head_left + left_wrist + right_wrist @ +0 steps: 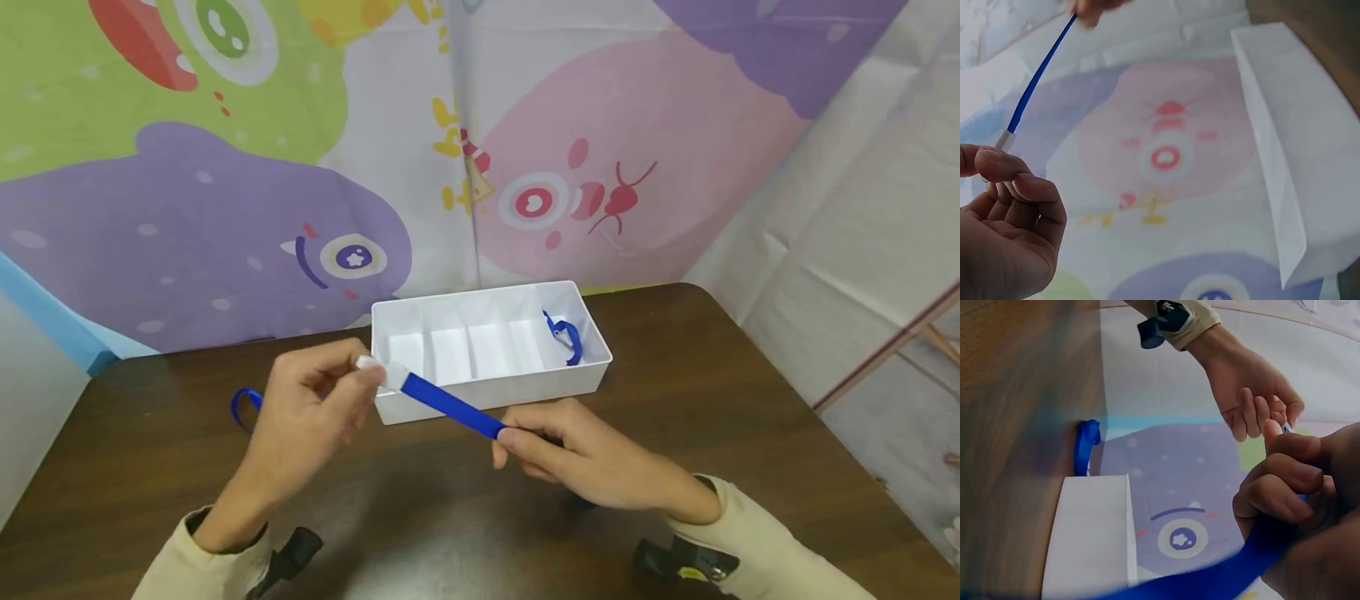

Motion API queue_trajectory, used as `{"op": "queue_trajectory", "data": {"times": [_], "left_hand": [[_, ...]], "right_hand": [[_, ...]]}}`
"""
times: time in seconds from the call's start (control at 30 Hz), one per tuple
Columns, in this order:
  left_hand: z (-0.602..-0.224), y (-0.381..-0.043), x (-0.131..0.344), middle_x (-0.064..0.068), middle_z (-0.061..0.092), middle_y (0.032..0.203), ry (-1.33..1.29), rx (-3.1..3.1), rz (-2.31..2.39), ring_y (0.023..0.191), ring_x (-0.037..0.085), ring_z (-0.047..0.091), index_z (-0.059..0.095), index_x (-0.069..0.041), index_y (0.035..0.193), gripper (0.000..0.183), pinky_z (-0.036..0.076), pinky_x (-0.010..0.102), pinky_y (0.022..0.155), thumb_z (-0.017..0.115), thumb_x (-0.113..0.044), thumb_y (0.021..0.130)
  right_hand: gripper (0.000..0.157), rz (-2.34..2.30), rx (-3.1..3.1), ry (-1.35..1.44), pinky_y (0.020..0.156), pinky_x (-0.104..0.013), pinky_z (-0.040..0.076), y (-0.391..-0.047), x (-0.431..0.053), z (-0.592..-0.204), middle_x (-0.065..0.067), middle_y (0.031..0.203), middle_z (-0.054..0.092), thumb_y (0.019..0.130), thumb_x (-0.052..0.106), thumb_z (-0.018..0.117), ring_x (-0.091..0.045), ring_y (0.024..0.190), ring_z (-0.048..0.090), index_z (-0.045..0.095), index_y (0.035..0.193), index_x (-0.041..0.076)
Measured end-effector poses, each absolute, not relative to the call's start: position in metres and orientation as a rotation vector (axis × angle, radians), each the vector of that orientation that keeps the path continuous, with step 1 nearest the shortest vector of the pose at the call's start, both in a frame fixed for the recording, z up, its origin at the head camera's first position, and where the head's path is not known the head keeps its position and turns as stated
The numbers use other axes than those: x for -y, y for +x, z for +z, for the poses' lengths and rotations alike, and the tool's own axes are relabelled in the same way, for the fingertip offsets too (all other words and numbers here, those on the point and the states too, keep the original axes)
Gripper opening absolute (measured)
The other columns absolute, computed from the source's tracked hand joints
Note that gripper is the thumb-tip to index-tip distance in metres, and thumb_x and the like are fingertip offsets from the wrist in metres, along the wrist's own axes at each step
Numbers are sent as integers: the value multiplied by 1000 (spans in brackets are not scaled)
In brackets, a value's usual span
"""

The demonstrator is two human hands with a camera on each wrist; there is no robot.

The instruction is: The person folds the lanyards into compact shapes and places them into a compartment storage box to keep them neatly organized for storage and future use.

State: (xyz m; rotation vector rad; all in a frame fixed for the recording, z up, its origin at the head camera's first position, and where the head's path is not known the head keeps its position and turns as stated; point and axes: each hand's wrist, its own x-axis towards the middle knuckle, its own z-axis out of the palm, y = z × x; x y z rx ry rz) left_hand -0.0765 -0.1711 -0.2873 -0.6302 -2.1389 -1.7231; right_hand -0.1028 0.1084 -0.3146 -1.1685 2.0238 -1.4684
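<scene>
A blue lanyard strap [453, 406] with a white end piece [393, 377] stretches between my two hands above the table. My left hand [311, 404] pinches the white end between thumb and index finger, and its other fingers are curled in the left wrist view. Along the strap, my right hand [573, 450] grips the blue band with thumb and fingers. From that hand a loose length of blue strap [1210, 578] trails away in the right wrist view. Behind the hands stands a white divided box [491, 392]; another blue strap [573, 342] lies in its rightmost compartment.
To the left, a further blue strap [246, 407] sits on the dark wooden table [675, 358], partly hidden by my left hand. A cartoon-printed cloth [420, 208] hangs behind the table. Dark devices [693, 560] are strapped at both wrists.
</scene>
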Motion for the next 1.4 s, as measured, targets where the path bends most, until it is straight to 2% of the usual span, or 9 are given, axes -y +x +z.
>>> {"op": "queue_trajectory", "data": {"times": [0.2,0.53,0.7,0.87,1.0,1.1,1.17,1.27,1.4], "left_hand": [[-273,-83,200,5,45,49,-533,1996,-1800,38,15,38,54,-2,64,34,27,30,33,50,11,95],[-274,-104,254,11,41,49,-340,1508,-2083,40,20,31,45,12,63,36,20,29,39,50,7,98],[-271,-106,277,13,44,52,-282,1102,-2335,41,19,30,44,11,69,32,16,27,44,46,8,100],[-267,-104,286,14,43,52,-214,1036,-2274,41,18,30,38,7,67,34,15,25,45,45,7,100],[-273,-103,286,16,52,56,-199,1291,-1996,41,20,39,50,16,68,32,27,25,41,51,5,98],[-281,-103,286,18,66,71,-233,1487,-1720,44,18,50,63,23,82,25,41,23,44,54,5,97],[-285,-101,286,17,71,82,-235,1554,-1651,47,17,53,65,25,91,24,45,22,48,54,4,97],[-289,-97,286,16,69,76,-182,1586,-1684,47,18,53,65,23,91,23,47,22,49,57,3,96],[-294,-90,284,16,64,67,-69,1561,-1787,49,21,53,64,23,90,22,46,24,47,59,2,96]], "right_hand": [[22,-1430,-2039,-1159,41,-25,26,-107,-117,-321,4,57,41,106,15,48,-4,49,37,64,91,16],[25,-1344,-2001,-1100,40,-24,30,-113,-142,-340,-1,56,45,107,15,46,-5,49,41,63,89,11],[31,-1287,-1968,-1020,37,-22,30,-114,-160,-350,1,56,48,107,20,48,-3,47,43,61,80,12],[31,-1284,-1947,-963,36,-19,33,-117,-179,-357,3,59,49,107,20,48,-3,46,44,60,79,11],[30,-1310,-1954,-963,35,-21,34,-123,-193,-360,-2,57,49,107,16,48,-5,44,44,61,82,7],[25,-1339,-1962,-998,33,-28,36,-128,-201,-364,-6,57,50,106,11,49,-7,44,46,65,87,7],[22,-1355,-1963,-1019,34,-32,39,-130,-207,-366,-8,58,51,105,8,50,-11,45,47,67,91,9],[21,-1373,-1956,-1048,37,-36,41,-135,-215,-366,-9,60,53,104,4,50,-16,46,50,69,98,10],[20,-1430,-1959,-993,40,-37,43,-141,-224,-363,-11,62,56,103,2,49,-20,47,52,67,97,6]]}}
